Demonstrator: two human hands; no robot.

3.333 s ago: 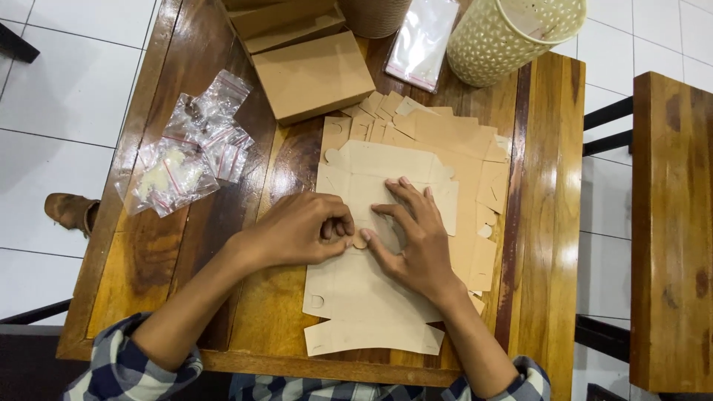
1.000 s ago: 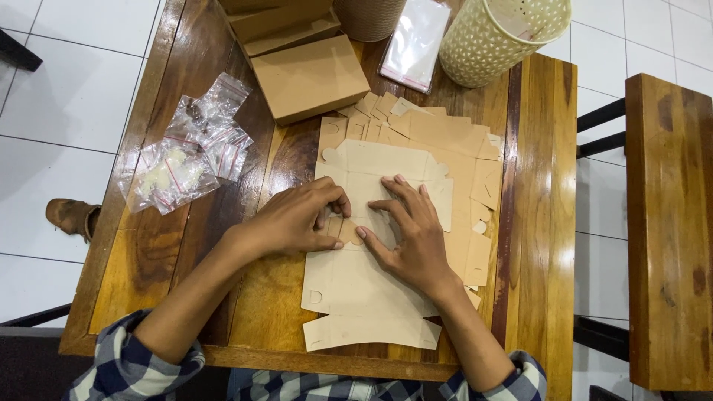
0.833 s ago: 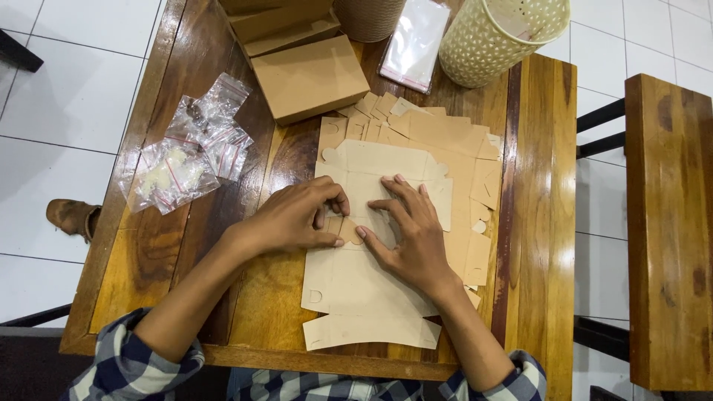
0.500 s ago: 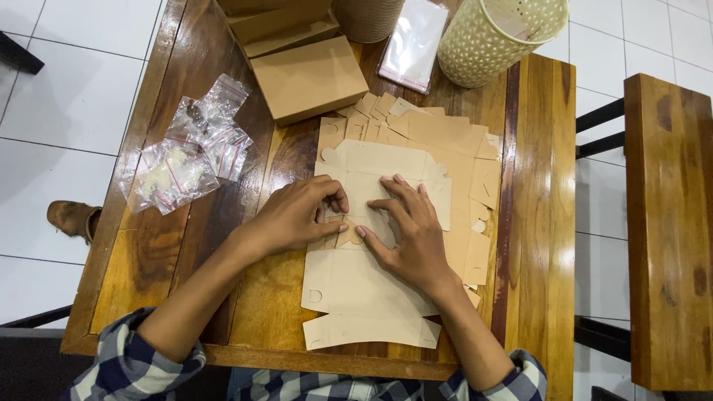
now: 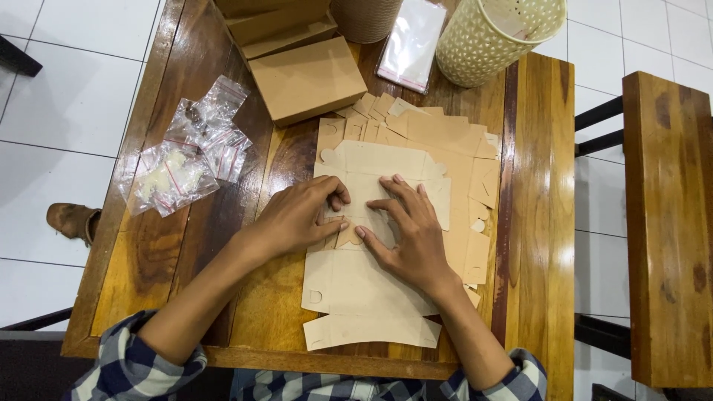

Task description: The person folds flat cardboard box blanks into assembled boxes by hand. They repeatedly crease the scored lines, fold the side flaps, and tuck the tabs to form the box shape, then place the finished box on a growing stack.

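A flat, unfolded brown cardboard box blank [image 5: 356, 289] lies on top of a stack of similar blanks [image 5: 445, 141] on the wooden table [image 5: 535, 223]. My left hand [image 5: 297, 215] presses on the blank's left side, its fingertips pinching a small flap near the middle. My right hand [image 5: 408, 230] lies flat on the blank beside it, fingers spread and pointing toward the left hand. Both hands touch the same sheet, close together.
A folded brown box [image 5: 306, 78] and open box parts stand at the back. Small clear plastic bags [image 5: 186, 152] lie at the left. A cream perforated basket [image 5: 494, 33] and a clear sleeve [image 5: 410, 41] sit at the back right. A wooden bench [image 5: 665, 223] is at right.
The left hand's fingers have shifted slightly on the flap at the blank's middle. The right hand stays pressed on the sheet in nearly the same place.
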